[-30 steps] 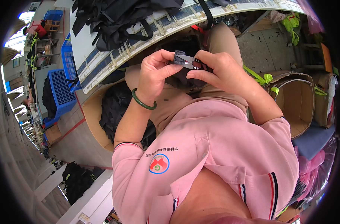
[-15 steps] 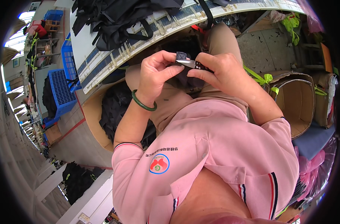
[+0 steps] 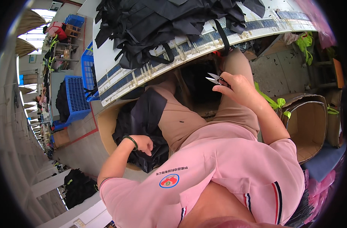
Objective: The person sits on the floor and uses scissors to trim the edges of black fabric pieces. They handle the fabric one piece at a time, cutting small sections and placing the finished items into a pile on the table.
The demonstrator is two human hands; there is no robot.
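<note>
My right hand (image 3: 238, 88) is closed around small thread snips (image 3: 222, 81) above my right knee, their two bright blades apart and pointing left. My left hand (image 3: 142, 143), with a dark green bangle at the wrist, is low at the left over a cardboard box (image 3: 107, 129) of black fabric pieces (image 3: 158, 152). Its fingers are loosely bent and partly apart, with nothing visible between them. A black fabric piece (image 3: 150, 106) lies across the box's far side and against my left thigh, slightly blurred.
A white worktable (image 3: 105, 81) with worn tape along its edge carries a heap of black fabric strips (image 3: 162, 22). Blue plastic crates (image 3: 77, 97) stand to the left. Cardboard bins (image 3: 306, 125) with yellow-green ties are at the right, near a pink plastic bag (image 3: 318, 190).
My left hand has left the dark strap held before the snips and moved down left over the box. The snips have moved slightly right, with blades now spread. A fabric piece now lies against my thigh.
</note>
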